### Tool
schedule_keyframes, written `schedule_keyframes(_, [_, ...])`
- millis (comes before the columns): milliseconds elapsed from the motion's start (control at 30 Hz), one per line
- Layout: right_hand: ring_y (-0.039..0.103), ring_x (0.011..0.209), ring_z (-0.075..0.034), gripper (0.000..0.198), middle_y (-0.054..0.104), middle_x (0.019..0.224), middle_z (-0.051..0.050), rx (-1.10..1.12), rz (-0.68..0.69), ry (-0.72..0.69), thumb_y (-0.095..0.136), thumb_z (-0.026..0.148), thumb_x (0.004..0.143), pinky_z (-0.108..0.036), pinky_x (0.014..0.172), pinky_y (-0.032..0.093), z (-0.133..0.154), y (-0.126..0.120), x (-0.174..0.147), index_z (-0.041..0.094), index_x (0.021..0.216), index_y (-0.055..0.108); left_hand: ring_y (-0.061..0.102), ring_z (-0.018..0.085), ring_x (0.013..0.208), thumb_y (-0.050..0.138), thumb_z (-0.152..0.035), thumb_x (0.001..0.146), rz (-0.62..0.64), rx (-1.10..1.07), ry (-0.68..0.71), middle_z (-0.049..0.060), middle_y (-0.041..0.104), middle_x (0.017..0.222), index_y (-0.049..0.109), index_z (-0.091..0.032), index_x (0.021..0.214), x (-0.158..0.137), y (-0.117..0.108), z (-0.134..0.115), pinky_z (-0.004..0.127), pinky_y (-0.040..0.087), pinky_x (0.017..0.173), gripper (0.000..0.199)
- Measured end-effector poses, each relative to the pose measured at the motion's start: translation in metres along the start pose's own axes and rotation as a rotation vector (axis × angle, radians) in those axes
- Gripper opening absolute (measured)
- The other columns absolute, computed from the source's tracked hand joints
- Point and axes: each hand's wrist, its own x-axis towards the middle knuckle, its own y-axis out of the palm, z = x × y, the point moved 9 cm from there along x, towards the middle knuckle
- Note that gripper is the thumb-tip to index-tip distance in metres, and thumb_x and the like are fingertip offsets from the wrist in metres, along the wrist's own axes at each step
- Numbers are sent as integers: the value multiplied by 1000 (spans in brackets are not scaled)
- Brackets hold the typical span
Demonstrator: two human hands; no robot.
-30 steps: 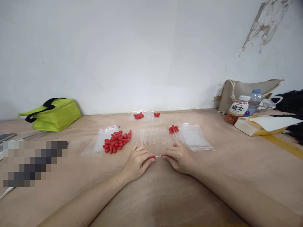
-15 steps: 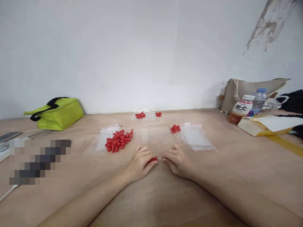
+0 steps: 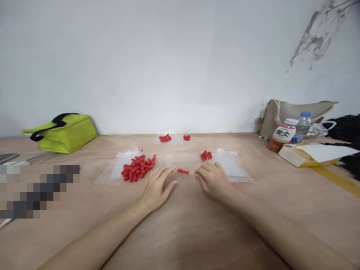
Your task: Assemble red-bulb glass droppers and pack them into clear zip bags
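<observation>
Both forearms (image 3: 272,226) are bare, the left with a mole (image 3: 134,212).

"炭仌" (large, black) on bottle (image 3: 282,135)

The red bulbs (image 3: 136,169) look matt and rubbery, the clear tubes (image 3: 185,161) smooth, the bags (image 3: 234,168) glossy plastic

Soft, diffuse light leaves the wall (image 3: 157,67) pale, brightest near centre, greyer toward the upper corners. A faint shadow darkens the table (image 3: 180,243) at bottom centre. The right hand (image 3: 216,181) looks blurred; coarse pixels mask a patch (image 3: 36,193) at lower left.
</observation>
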Motion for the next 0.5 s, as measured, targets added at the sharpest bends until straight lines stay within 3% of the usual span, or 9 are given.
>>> schedule_keyframes(67, [54,79,-17,16,64,82,-4,69,-42,285,46,23,81,-29,69,31,-48,-2,2,19,78,61,50,20,92,49,-27,83,-4,3,-29,7,58,100,48,-21,115,-1,2,7,35,37,81,33])
schedule_keyframes(133, [56,71,-16,20,65,78,-3,139,-40,564,44,28,81,-26,62,33,-95,4,-5,19,79,61,51,20,87,49,-26,83,57,8,-15,5,59,92,56,-21,102,-1,11,8,35,39,78,21])
schedule_keyframes(200, [58,71,-17,20,66,78,-4,159,-15,727,45,30,79,-25,60,34,-126,11,-11,19,80,62,51,19,81,48,-25,83,131,8,12,4,59,85,60,-20,87,0,19,5,34,39,74,14])
schedule_keyframes(300, [59,74,-18,22,66,81,-5,147,-4,795,47,32,77,-24,60,35,-144,18,-15,18,85,62,51,18,76,47,-23,83,186,-3,24,3,59,79,61,-20,78,1,24,2,33,39,71,14])
schedule_keyframes(500, [60,76,-21,27,66,76,-4,61,44,809,50,40,76,-27,60,34,-129,22,-13,20,90,59,51,18,77,48,-24,82,171,-9,17,3,61,78,61,-20,79,1,24,1,33,38,73,14])
